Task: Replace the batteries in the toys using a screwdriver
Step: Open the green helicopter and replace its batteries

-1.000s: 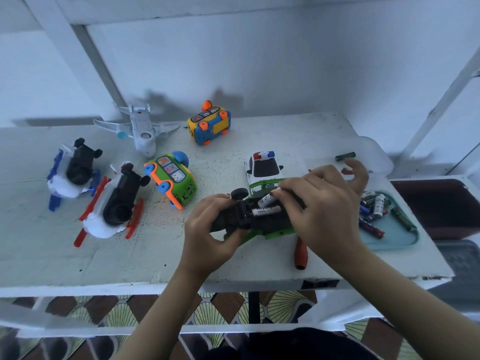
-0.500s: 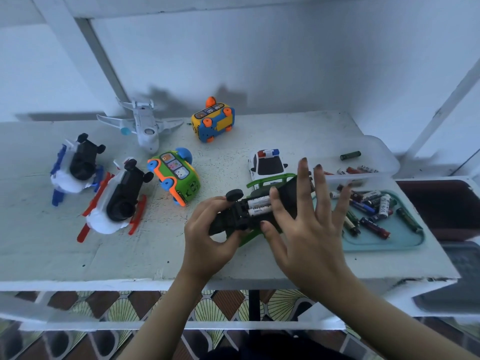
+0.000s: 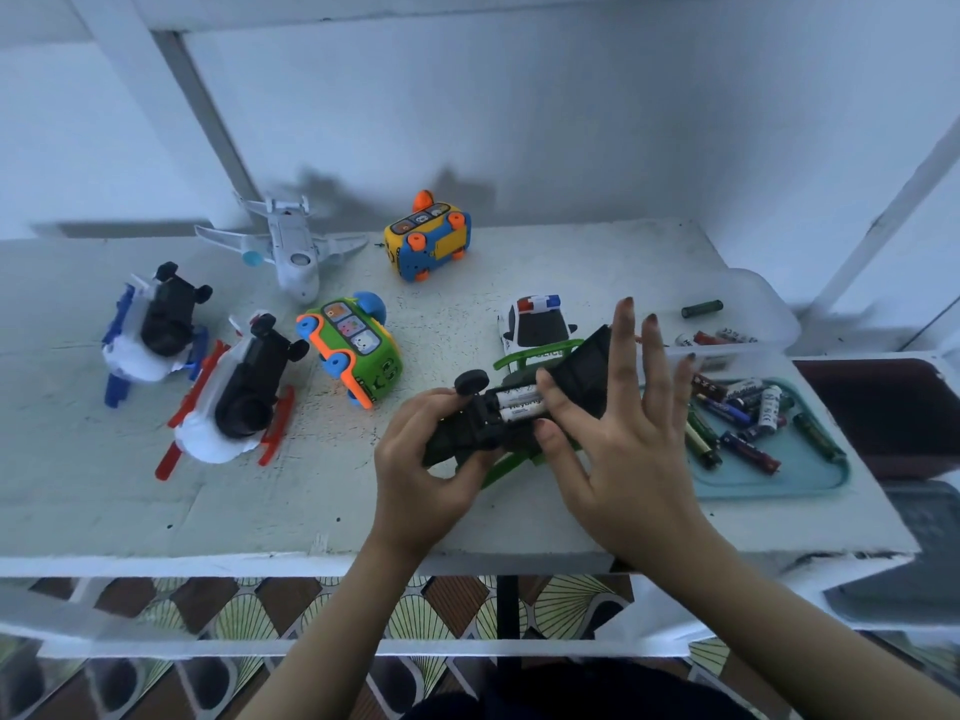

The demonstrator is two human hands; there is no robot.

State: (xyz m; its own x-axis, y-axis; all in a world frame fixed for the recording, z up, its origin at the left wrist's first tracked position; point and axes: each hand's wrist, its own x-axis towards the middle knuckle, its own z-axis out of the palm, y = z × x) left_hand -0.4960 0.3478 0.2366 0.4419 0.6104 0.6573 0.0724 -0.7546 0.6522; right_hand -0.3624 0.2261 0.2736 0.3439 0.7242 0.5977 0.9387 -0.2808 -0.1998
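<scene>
The upturned toy car (image 3: 470,426) is held over the worktop (image 3: 156,501) toward its 6 o'clock edge. Its black belly faces up, and two cells (image 3: 519,402) lie side by side in the open bay. The left hand (image 3: 421,475) has its grip curled round the car's 9 o'clock end, by a wheel, and steadies it. The right hand (image 3: 628,449) comes in from 4 o'clock with its grip spread: three fingers fan straight up, while the forefinger and thumb are laid against the body on either side of the cells, pressing rather than pinching. A black panel (image 3: 587,366) rises at 2 o'clock of the cells. It is probably the bay cover, though the hand hides its lower edge and I cannot tell whether it is loose or hinged. I judge the step in hand to be seating the cells and closing up. To do it well, check that each cell's flat end meets its spring and press both down until they lie level with one another. Then bring the cover down square so its tabs catch before any screw goes in, since a proud cell will stop it shutting. The left hand should hold firm so the car cannot roll. The screwdriver does not show here and must be found first. The teal tray (image 3: 821,483) of loose batteries (image 3: 748,402) lies at 3 o'clock of the car, the police car (image 3: 535,324) at 12 and the green bus (image 3: 358,356) at 10. Spent and fresh cells should be kept apart.
</scene>
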